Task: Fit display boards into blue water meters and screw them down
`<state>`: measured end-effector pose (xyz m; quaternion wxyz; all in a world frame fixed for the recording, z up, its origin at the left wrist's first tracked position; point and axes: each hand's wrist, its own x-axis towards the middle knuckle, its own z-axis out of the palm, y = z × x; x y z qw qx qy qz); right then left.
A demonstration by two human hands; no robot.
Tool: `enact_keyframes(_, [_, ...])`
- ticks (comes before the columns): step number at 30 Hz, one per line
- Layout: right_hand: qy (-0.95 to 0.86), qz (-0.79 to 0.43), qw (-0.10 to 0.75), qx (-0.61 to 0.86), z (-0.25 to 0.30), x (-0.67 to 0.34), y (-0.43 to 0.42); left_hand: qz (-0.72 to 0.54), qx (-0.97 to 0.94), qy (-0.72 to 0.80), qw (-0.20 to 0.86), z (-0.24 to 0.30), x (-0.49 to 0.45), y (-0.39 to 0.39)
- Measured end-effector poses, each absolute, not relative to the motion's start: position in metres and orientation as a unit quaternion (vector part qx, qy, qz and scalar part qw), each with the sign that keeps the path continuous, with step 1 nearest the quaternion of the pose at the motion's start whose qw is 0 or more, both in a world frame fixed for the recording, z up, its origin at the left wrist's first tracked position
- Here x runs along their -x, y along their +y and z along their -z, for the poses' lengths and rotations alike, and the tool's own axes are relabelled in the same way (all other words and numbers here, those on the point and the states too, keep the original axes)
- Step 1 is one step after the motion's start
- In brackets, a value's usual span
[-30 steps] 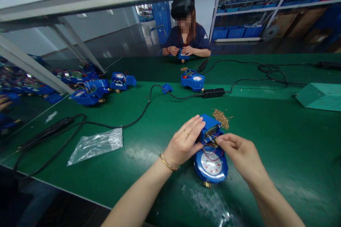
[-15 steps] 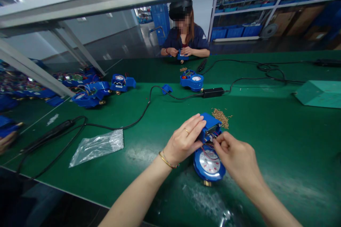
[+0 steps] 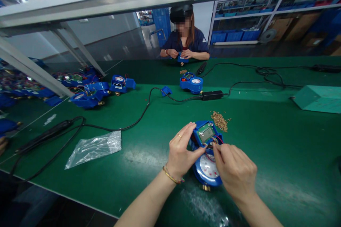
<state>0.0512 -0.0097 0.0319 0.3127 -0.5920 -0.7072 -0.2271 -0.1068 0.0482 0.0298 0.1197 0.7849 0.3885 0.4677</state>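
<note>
A blue water meter (image 3: 206, 170) with a white dial lies on the green table (image 3: 279, 149) in front of me. Its blue electronics module (image 3: 204, 133) with a small grey display sits at the far end, tilted toward me. My left hand (image 3: 182, 150) grips the module's left side with thumb and fingers. My right hand (image 3: 234, 170) is closed in a pinch at the red and dark wires (image 3: 216, 141) between the module and the dial. A pile of small brass screws (image 3: 218, 120) lies just beyond the meter.
A clear plastic bag (image 3: 94, 147) lies to the left. A black cable (image 3: 133, 122) and an adapter (image 3: 212, 95) cross the table. Several blue meters (image 3: 90, 94) sit at the far left, one more (image 3: 191, 82) ahead. A person works opposite. A green box (image 3: 318, 98) stands right.
The module has been tipped down so its display now faces me. My left hand shifted to its left edge, and my right hand moved in closer over the wires.
</note>
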Motion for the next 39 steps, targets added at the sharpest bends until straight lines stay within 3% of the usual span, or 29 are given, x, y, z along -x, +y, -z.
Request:
enact_keyframes(10, [-0.654, 0.046, 0.451, 0.606, -0.033, -0.054, -0.009, -0.479, -0.785, 0.379, 0.104, -0.026, 0.113, 0.049])
enact_keyframes(14, [-0.659, 0.032, 0.418, 0.625, -0.036, -0.056, -0.006, -0.482, -0.790, 0.367, 0.096, -0.026, 0.114, 0.049])
enact_keyframes(22, [-0.699, 0.149, 0.327, 0.619, -0.038, -0.059, -0.003, -0.482, -0.795, 0.359, 0.082, -0.026, 0.115, 0.051])
enact_keyframes(25, [-0.685, 0.066, 0.341, 0.640, -0.041, -0.061, 0.000, -0.480, -0.798, 0.357, 0.076, -0.027, 0.115, 0.051])
enact_keyframes(32, [-0.603, -0.266, 0.404, 0.635, -0.047, -0.067, 0.004, -0.473, -0.804, 0.353, 0.069, -0.028, 0.116, 0.051])
enact_keyframes(39, [-0.589, -0.222, 0.429, 0.648, -0.045, -0.067, 0.003, -0.475, -0.803, 0.355, 0.063, -0.027, 0.115, 0.053])
